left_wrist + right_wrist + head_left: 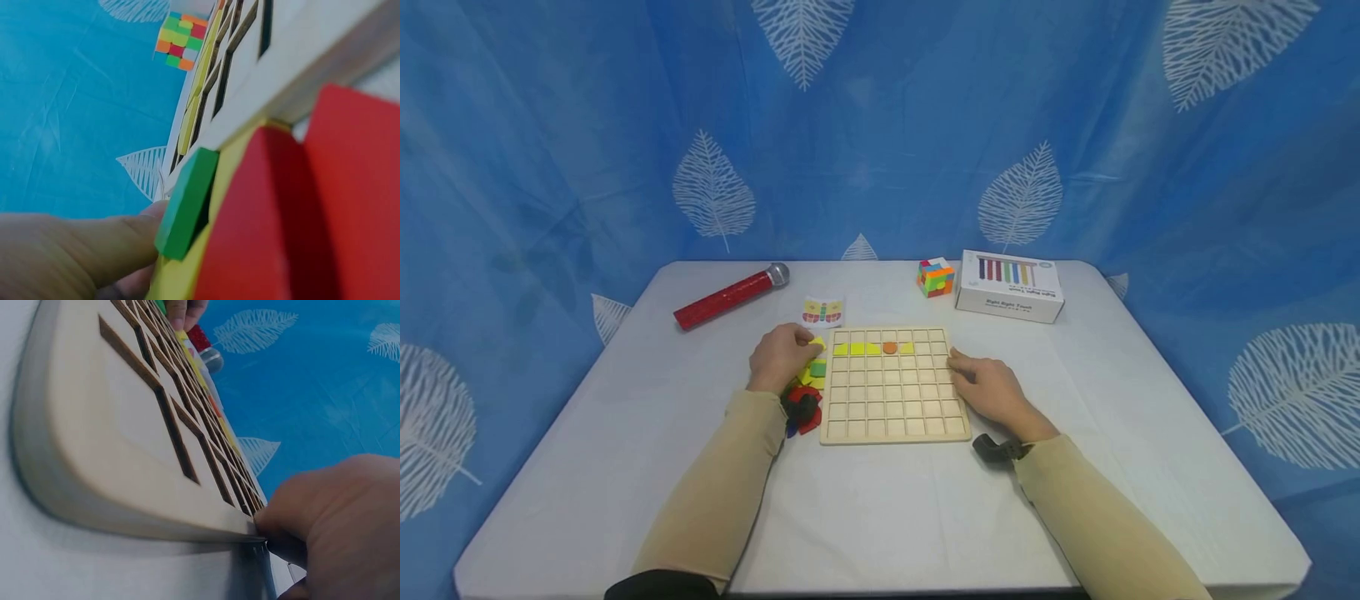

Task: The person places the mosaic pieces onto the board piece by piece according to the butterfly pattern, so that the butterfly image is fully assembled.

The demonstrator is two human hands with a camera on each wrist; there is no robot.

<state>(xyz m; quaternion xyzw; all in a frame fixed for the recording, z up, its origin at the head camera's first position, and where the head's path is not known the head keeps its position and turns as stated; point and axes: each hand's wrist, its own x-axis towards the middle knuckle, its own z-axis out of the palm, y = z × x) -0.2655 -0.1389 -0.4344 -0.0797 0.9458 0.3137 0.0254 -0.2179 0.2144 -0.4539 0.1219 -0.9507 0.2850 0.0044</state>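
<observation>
A pale wooden grid board [887, 442] lies flat at the middle of the table. Along one of its upper rows sit several yellow pieces [857, 349] and one orange round piece [890, 347]. My left hand [777, 357] is at the board's left side, pinching a yellow piece [818, 342] between thumb and finger. Below those fingers is a loose pile, with a green piece [187, 203] and red pieces [362, 187] close to the left wrist camera. At the board's right edge my right hand [992, 390] grips the rim, thumb [281, 509] against it; its other fingers are partly hidden.
Behind the board lies a small picture card [823, 312]. A red microphone [726, 298] rests at the back left. A colourful puzzle cube [935, 278] and a white printed box [1009, 287] stand at the back right, before a blue leaf-patterned cloth [880, 125].
</observation>
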